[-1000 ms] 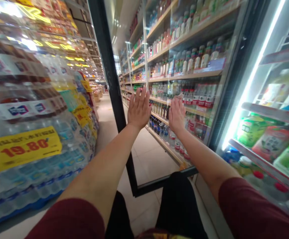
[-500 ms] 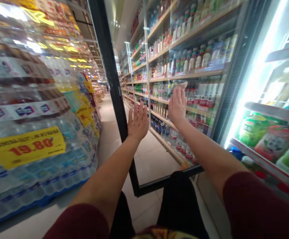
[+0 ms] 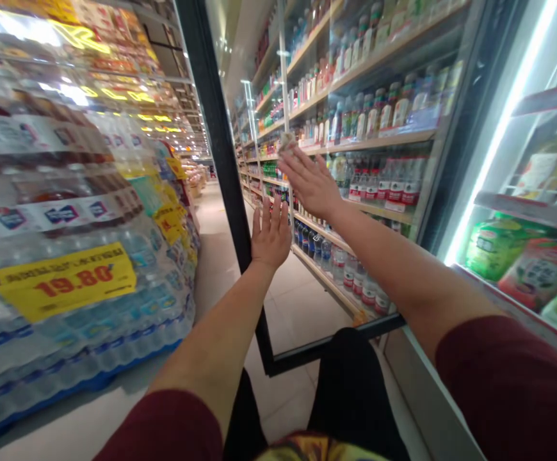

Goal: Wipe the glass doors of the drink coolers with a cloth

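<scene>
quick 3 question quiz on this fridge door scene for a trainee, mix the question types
1. True or false: the left hand is closed around a bottle.
2. Multiple choice: the right hand is stretched out flat at A) the glass door B) a shopping trolley C) a cardboard box.
3. Fill in: the yellow sign on the stacked water bottles shows the number ____.

Key
1. False: it is open, fingers up, at the door beside its black frame.
2. A.
3. 19.80
</scene>
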`<state>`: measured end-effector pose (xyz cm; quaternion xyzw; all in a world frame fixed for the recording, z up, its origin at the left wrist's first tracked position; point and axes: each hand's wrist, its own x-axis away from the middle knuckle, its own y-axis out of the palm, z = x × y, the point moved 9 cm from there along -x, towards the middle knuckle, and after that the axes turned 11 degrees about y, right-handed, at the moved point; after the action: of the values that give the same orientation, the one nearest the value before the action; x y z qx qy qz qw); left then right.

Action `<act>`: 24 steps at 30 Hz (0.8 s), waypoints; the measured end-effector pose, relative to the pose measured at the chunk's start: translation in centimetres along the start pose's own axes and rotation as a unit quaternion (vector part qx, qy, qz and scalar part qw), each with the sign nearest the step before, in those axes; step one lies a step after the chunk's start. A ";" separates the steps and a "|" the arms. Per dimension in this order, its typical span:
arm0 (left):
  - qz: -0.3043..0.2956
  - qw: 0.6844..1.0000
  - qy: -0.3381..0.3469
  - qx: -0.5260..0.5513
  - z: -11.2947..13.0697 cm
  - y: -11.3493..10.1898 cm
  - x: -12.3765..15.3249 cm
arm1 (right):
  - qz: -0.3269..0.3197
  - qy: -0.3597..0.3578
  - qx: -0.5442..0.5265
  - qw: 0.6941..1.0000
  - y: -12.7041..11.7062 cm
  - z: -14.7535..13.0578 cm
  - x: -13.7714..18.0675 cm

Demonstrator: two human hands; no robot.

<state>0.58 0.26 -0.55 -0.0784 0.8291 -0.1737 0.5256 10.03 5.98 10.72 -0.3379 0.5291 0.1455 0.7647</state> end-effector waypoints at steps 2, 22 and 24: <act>-0.008 1.000 -0.007 0.008 0.0 0.0 0.0 | 0.061 0.122 -0.004 0.991 -0.6 2.2 0.8; -0.036 0.998 -0.036 0.040 -0.4 0.4 -0.2 | 0.051 0.309 0.011 0.950 2.8 4.0 16.7; -0.034 0.998 -0.038 0.044 -0.4 0.4 -0.2 | 0.052 0.301 0.005 0.952 3.1 3.5 17.6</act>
<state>0.30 0.80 -0.34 -0.0893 0.7972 -0.2246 0.5532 17.68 8.22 -5.67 -0.3339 0.7526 0.0739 0.5628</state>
